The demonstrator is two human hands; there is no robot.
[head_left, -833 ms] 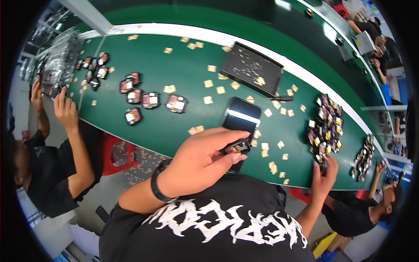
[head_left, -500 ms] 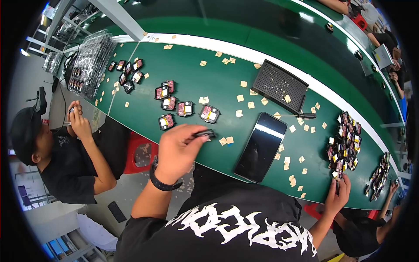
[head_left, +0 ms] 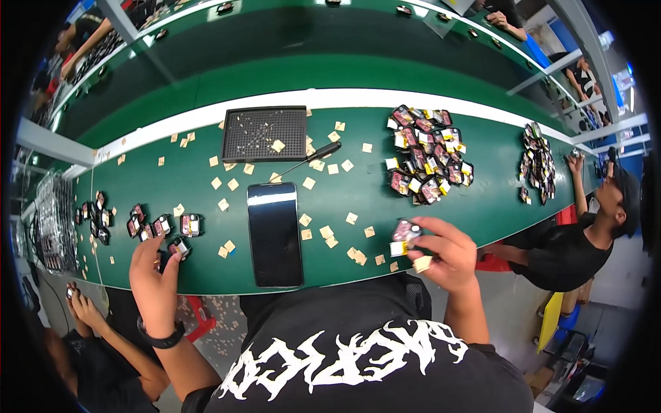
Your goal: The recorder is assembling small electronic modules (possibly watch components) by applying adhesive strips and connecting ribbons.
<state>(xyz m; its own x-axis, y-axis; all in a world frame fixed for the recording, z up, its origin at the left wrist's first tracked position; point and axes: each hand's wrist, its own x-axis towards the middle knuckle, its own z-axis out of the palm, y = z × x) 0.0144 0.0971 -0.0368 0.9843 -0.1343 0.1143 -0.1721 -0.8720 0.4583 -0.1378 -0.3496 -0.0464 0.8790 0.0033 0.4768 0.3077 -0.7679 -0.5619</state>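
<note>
My right hand (head_left: 449, 253) pinches a small black-framed electronic module (head_left: 403, 230) with a pinkish-red board and a white-and-yellow piece on it, just above the table's front edge. A beige paper square (head_left: 422, 264) shows by its fingers. At the left, my left hand (head_left: 155, 272) has its thumb and fingers closed round another module (head_left: 179, 248), low at the table surface. It is beside a small group of similar modules (head_left: 161, 224), and my fingers partly hide some of them. A separate module (head_left: 191, 224) lies just right of that group.
A black phone (head_left: 275, 234) lies between my hands, below a screwdriver (head_left: 313, 160) and a black perforated tray (head_left: 231, 134). Beige squares are scattered over the green table (head_left: 351, 261). A large pile of modules (head_left: 427, 155) is at right. Co-workers sit on both sides.
The view has swung right. My left hand has brought its module down beside the left group. My right hand has drawn a module away from the large pile, toward me.
</note>
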